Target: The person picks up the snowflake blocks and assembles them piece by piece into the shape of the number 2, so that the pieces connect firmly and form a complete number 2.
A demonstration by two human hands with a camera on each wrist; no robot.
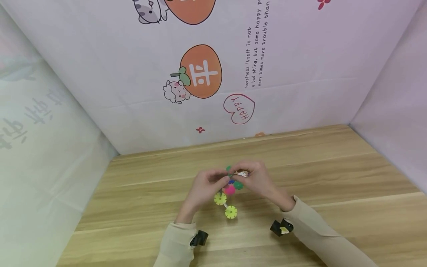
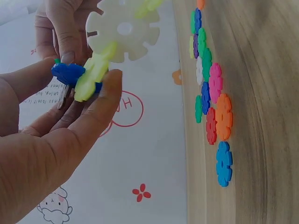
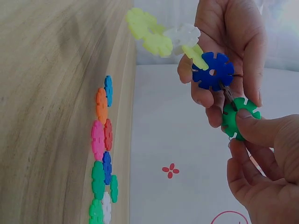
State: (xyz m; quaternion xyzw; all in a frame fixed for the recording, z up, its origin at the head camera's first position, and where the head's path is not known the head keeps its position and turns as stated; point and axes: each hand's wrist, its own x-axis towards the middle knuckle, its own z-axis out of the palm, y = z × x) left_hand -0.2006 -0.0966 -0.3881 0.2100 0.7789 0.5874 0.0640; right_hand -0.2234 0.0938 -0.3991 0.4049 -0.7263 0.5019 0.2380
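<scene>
A chain of slotted plastic snowflake discs hangs between the two hands, above the table. My left hand (image 1: 205, 189) pinches its blue disc (image 3: 219, 65) between thumb and fingers. From there the chain runs through yellow-green discs (image 3: 142, 23) and a white disc (image 2: 110, 30) down towards me. On the other side, a dark disc (image 3: 227, 95), seen edge-on, joins the blue disc to a green disc (image 3: 231, 122). My right hand (image 1: 258, 181) holds that green disc, thumb pressed on its face. In the head view the fingers hide the joints.
Loose discs lie in rows on the wooden table (image 1: 140, 207) beyond the hands, among them an orange disc (image 3: 102, 106), a pink disc (image 3: 97, 140) and a light blue disc (image 2: 224, 163). A printed white cloth (image 1: 287, 100) stands behind. Black wrist cameras (image 1: 199, 238) sit at both cuffs.
</scene>
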